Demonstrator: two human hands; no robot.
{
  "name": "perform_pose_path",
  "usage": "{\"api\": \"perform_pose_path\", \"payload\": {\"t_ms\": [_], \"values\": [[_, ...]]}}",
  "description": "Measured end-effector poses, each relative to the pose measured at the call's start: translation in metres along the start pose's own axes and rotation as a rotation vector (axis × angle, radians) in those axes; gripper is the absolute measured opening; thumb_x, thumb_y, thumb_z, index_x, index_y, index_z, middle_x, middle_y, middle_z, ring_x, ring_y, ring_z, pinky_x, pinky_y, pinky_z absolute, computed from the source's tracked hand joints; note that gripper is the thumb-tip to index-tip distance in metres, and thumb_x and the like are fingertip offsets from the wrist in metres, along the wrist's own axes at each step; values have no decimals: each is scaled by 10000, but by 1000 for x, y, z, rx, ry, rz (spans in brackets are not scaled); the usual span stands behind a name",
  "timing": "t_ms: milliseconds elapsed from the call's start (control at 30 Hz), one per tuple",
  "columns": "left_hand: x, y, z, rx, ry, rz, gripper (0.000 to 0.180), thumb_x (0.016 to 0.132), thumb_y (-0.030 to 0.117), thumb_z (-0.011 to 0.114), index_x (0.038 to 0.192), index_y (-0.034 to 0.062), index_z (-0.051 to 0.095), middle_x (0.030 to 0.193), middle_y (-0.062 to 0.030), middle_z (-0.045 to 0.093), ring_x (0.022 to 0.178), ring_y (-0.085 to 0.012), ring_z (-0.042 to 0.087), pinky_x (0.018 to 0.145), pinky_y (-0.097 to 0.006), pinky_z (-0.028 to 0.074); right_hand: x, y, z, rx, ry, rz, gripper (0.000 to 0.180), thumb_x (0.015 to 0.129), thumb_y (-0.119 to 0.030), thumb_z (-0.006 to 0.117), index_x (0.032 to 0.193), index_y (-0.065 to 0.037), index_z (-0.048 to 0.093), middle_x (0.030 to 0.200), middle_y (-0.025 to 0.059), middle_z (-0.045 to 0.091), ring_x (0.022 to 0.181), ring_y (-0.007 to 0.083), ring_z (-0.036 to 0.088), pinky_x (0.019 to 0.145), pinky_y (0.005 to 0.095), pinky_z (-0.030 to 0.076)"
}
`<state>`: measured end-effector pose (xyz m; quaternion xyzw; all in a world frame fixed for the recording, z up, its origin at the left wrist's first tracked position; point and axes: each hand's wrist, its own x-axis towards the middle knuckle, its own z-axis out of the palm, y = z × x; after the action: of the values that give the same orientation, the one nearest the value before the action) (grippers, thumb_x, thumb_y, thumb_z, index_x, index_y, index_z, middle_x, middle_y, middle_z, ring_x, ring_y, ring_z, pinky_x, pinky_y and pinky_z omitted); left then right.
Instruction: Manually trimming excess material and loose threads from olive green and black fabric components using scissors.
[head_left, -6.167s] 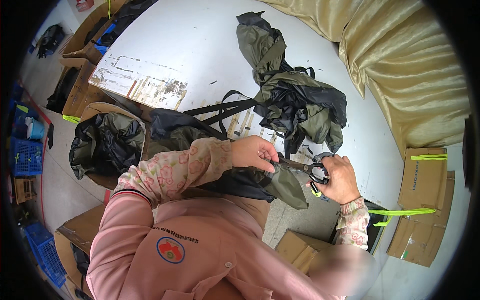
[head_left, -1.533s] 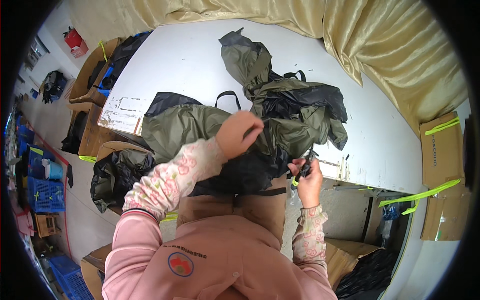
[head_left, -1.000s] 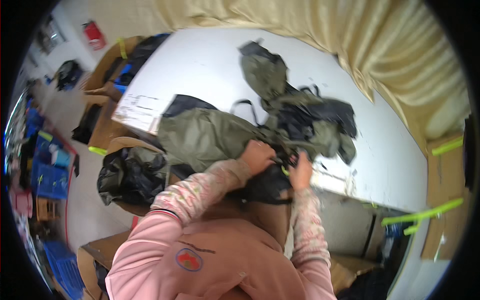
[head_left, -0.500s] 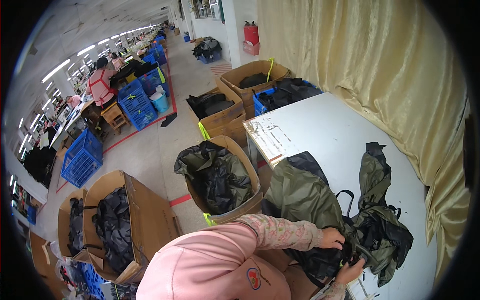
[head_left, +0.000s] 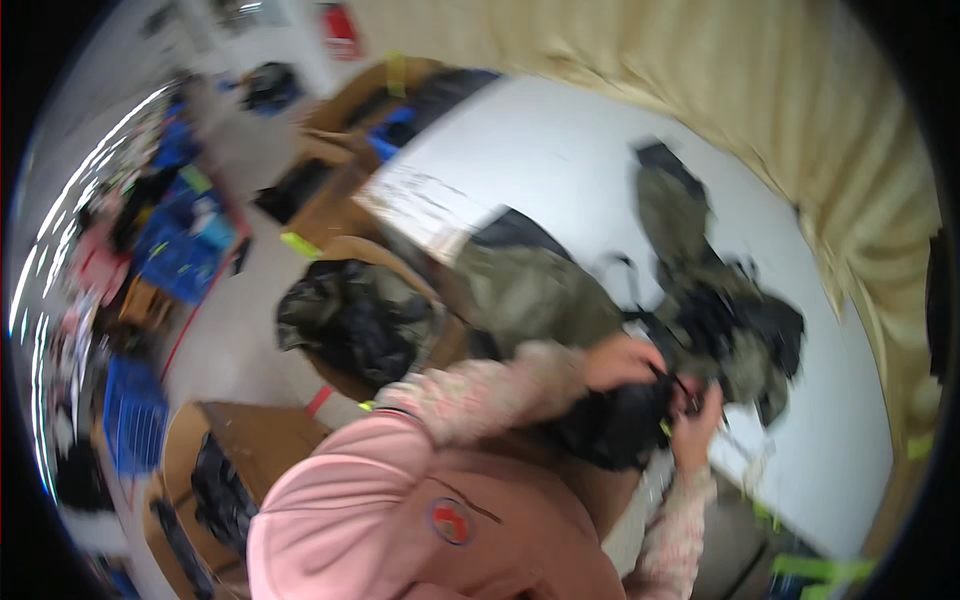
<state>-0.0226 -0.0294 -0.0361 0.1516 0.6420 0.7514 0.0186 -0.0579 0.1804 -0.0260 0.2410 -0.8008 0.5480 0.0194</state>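
An olive and black garment [head_left: 540,295] lies bunched on the white table [head_left: 540,150], its straps and dark lining piled to the right [head_left: 740,330]. My left hand [head_left: 622,362] presses down on the black part of the garment [head_left: 610,430] at the table's near edge, fingers closed on the fabric. Just right of it, my right hand [head_left: 697,428] is curled on the same black fabric. The picture is blurred, so any small tool in that hand is hidden. My pink sleeves reach in from below.
A cardboard box [head_left: 355,320] full of dark garments stands left of the table. More boxes [head_left: 215,480] and blue crates [head_left: 190,260] sit on the floor at left. A printed paper sheet [head_left: 420,200] lies on the table's left corner. A beige curtain [head_left: 800,120] hangs behind.
The view has swung back from the room towards the table. Both hands have stayed together on the black part of the garment at the table's near edge.
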Motion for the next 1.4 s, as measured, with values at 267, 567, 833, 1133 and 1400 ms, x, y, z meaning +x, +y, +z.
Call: {"api": "perform_pose_path", "payload": {"t_ms": [267,567,833,1133,1400], "values": [[-16,47,-12,-22,0,-210,266,764,92,735,981,-2,613,898,3,617,849,-64,545,762,-223,443,16,-72,-19,230,-255,146,198,767,21,666,866,-19,500,763,2,572,707,60,517,649,213,432],[-18,43,1,-76,23,-260,259,758,75,737,981,-5,633,886,-7,630,844,-69,549,769,-229,441,5,-90,-54,-370,-158,-34,452,611,-280,848,751,-32,496,593,68,533,524,225,552,561,288,429],[-16,44,4,-159,32,-266,250,753,77,739,967,9,630,916,0,614,874,-72,541,805,-233,431,9,-105,-94,-920,-332,-144,526,538,-439,817,661,-60,474,571,55,460,633,263,487,619,374,379],[-13,41,13,-188,-13,-320,251,747,69,741,964,-2,637,927,-17,628,886,-81,551,820,-237,436,2,-100,-99,-915,-437,-105,550,520,-450,830,742,-38,540,598,70,484,628,275,514,615,382,391],[-14,37,18,-184,-65,-310,246,751,74,741,961,-6,642,926,-20,634,881,-82,554,809,-237,437,4,-100,-95,-900,-479,-115,498,562,-435,805,742,-55,537,629,83,537,682,273,522,652,373,379]]}}
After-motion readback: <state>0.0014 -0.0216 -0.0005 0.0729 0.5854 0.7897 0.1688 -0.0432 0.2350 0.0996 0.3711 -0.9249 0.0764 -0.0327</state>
